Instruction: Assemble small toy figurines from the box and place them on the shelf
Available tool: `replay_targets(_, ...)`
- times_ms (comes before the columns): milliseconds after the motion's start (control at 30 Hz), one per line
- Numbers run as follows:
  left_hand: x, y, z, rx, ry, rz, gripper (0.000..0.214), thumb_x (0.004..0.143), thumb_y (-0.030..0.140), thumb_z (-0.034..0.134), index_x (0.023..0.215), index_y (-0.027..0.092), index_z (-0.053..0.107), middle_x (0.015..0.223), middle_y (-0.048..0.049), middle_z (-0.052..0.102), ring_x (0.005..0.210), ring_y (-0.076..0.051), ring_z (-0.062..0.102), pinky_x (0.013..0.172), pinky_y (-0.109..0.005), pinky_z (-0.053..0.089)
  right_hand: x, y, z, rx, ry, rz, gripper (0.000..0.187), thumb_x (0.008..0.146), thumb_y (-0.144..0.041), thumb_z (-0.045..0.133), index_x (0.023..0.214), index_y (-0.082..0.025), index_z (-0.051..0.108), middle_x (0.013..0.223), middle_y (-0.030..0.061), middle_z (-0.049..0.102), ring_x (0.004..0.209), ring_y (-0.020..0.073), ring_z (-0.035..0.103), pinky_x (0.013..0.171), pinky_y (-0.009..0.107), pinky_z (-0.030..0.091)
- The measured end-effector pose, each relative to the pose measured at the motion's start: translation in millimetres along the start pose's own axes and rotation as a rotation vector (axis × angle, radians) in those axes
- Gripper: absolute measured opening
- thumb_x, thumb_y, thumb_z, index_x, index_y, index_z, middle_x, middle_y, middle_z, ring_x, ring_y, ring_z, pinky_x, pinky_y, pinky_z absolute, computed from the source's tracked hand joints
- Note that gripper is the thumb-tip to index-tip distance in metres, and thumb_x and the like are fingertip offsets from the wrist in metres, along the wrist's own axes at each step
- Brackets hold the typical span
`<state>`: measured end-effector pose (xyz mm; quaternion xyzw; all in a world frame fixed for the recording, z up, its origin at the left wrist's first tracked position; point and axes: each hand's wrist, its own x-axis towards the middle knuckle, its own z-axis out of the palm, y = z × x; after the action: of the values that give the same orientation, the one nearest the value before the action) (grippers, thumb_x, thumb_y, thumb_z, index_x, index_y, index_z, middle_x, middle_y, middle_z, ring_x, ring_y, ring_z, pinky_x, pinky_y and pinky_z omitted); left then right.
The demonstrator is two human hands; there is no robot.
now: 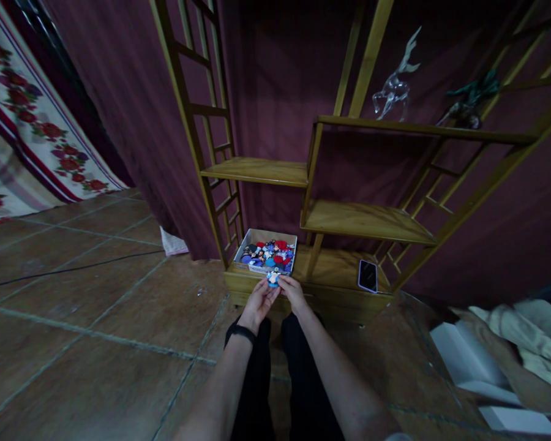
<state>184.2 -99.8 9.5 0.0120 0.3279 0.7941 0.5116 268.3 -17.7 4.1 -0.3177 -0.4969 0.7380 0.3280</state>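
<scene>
Both of my hands meet in front of me, pinching one small blue and white figurine [272, 278] between their fingertips. My left hand [259, 299], with a black band on its wrist, grips it from the left. My right hand [292, 290] grips it from the right. Just behind the figurine stands a white box [247, 239] filled with several small blue, red and dark toys. The box rests on the lowest board of a wooden shelf unit [335, 263].
A phone [368, 275] lies flat on the same low board, to the right. Higher shelves hold a glass deer [395, 86] and a dark figure [471, 101]. White boxes [463, 358] and crumpled cloth [523, 343] lie at right. A dark cable [68, 267] crosses the tiled floor.
</scene>
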Motion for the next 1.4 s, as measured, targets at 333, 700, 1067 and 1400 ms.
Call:
replay_targets(333, 3.3, -2.3, -2.5, 0.018, -0.004, -0.042, 0.012, 0.081, 0.016, 0.054, 0.092, 0.012, 0.056, 0.087, -0.0103, 0.065, 0.079, -0.016, 0.064, 0.077, -0.03, 0.052, 0.5, 1.2, -0.7, 0.018, 0.019, -0.02, 0.037, 0.056, -0.043, 0.07, 0.086, -0.021, 0.067, 0.085, 0.0027, 0.068, 0.078, 0.0191, 0.062, 0.072, 0.031, 0.048)
replay_targets(700, 3.0, -3.3, -3.6, 0.041, -0.01, -0.081, 0.013, 0.08, 0.021, 0.056, 0.091, 0.013, 0.056, 0.085, -0.0102, 0.065, 0.081, -0.018, 0.064, 0.081, -0.035, 0.05, 3.8, 3.0, -3.4, -0.036, 0.059, -0.102, 0.032, 0.056, -0.041, 0.069, 0.079, -0.019, 0.068, 0.075, 0.0018, 0.067, 0.071, 0.0178, 0.06, 0.07, 0.03, 0.046)
replay_targets(1067, -0.1, -3.8, -4.4, 0.098, -0.043, -0.049, 0.017, 0.077, 0.018, 0.059, 0.094, 0.016, 0.056, 0.088, -0.0067, 0.065, 0.08, -0.015, 0.063, 0.08, -0.031, 0.049, -0.2, -2.7, -5.3, -0.061, 0.052, -0.086, 0.032, 0.057, -0.04, 0.069, 0.081, -0.019, 0.068, 0.082, 0.0033, 0.068, 0.078, 0.019, 0.061, 0.071, 0.03, 0.047)
replay_targets(1400, -0.5, -2.7, -2.4, 0.149, 0.055, 0.05, 0.014, 0.075, 0.019, 0.062, 0.088, 0.018, 0.057, 0.085, -0.0031, 0.064, 0.073, -0.011, 0.062, 0.078, -0.03, 0.049, 4.0, 0.0, -9.0, -0.078, 0.061, -0.034, 0.031, 0.057, -0.04, 0.069, 0.079, -0.018, 0.069, 0.08, 0.0033, 0.068, 0.075, 0.0171, 0.061, 0.065, 0.026, 0.047)
